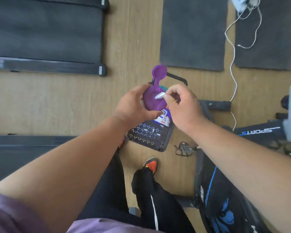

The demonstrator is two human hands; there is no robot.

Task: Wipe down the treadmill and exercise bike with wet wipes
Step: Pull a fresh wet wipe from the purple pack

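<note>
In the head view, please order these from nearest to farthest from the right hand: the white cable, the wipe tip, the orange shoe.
From the right hand:
1. Wipe tip, pinched in its fingers.
2. White cable, on the floor to the right.
3. Orange shoe, below, near the body.

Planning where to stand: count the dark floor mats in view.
2: one mat top centre on the floor, another mat at the top right under a white cord. More may lie outside the frame.
</note>
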